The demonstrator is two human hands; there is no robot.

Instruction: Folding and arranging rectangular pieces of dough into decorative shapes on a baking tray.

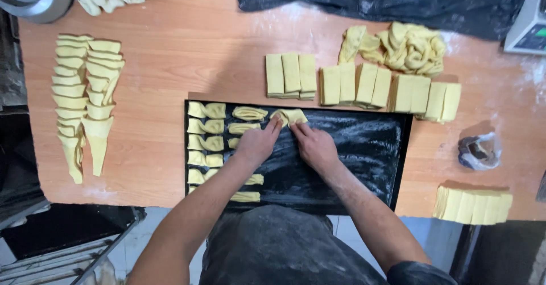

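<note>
Both hands rest on a black tray [392, 165] on the desk [170, 63]: the left hand [257, 143] and right hand [314, 144] lie close together, fingers stretched and pressing a folded dough piece [290, 115] at the tray's far edge. Shaped pieces [206, 143] fill the tray's left side, and cut dough stacks [364, 85] sit just beyond the tray.
</note>
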